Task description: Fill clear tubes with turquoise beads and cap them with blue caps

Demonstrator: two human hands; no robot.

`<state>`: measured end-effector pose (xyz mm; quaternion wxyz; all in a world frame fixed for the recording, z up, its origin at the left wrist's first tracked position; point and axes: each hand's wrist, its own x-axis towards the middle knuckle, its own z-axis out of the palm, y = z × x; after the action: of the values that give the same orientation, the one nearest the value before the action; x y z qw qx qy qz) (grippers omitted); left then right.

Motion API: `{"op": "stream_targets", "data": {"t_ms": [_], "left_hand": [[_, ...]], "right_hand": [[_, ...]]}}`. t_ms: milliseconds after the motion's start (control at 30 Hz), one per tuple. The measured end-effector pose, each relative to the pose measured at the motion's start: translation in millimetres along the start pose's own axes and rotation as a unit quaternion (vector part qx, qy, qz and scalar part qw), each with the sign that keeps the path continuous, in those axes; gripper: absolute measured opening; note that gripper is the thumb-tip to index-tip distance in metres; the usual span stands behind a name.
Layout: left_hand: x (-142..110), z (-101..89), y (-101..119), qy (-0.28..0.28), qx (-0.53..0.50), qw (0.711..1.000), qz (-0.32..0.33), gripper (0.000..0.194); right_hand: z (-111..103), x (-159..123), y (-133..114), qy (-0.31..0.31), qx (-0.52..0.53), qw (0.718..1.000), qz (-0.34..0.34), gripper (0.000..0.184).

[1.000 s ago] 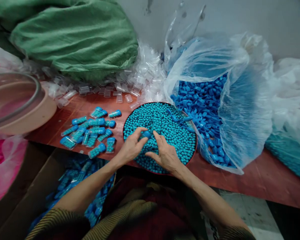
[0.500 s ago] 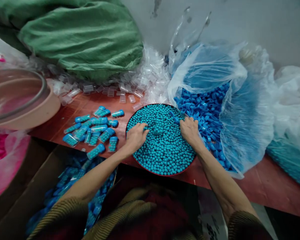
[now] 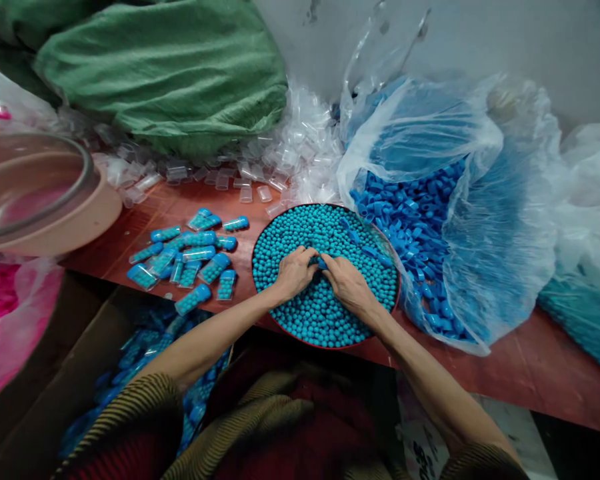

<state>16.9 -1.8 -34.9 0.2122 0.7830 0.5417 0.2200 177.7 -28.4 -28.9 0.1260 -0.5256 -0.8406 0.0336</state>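
Above a round red-rimmed tray [image 3: 325,347] filled with turquoise beads [image 3: 315,320], my two hands meet at the fingertips. My right hand [image 3: 349,283] pinches a blue cap [image 3: 322,262] between thumb and fingers. Just beside it, my left hand [image 3: 296,272] is closed, its fingertips against the cap; whatever else it holds is hidden by the fingers. Two or so more blue caps [image 3: 375,255] lie on the beads to the right of my hands. Left of the tray, several capped clear bottles [image 3: 200,255] of turquoise beads lie on the red tabletop [image 3: 250,267].
Loose blue caps [image 3: 410,217] spill from a clear plastic bag [image 3: 500,240] on the right. Empty clear bottles [image 3: 300,157] pile up at the back beside a green cloth bundle [image 3: 165,73]. Basins [image 3: 95,210] stand at left, above a box of filled bottles [image 3: 130,373].
My right hand has moved left from the tray's right edge to the middle, bringing a blue cap. My left hand has shifted slightly right, and both hands now meet.
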Motion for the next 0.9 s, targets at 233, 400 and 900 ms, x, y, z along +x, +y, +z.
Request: {"op": "stream_targets", "data": {"t_ms": [233, 400, 900], "left_hand": [[0.8, -4.3, -3.0, -0.016, -0.106, 0.994, 0.035, 0.017], [-1.3, -1.4, -0.2, -0.050, -0.202, 0.978, 0.021, 0.014], [-5.9, -6.8, 3.2, -0.110, -0.446, 0.886, -0.069, 0.041]], "right_hand": [[-9.9, -13.7, 25.4, 0.010, 0.077, 0.996, 0.046, 0.031], [-15.6, -4.2, 9.0, 0.078, 0.208, 0.971, 0.084, 0.023], [-10.1, -3.8, -10.1, 0.073, 0.408, 0.889, 0.195, 0.015]]}}
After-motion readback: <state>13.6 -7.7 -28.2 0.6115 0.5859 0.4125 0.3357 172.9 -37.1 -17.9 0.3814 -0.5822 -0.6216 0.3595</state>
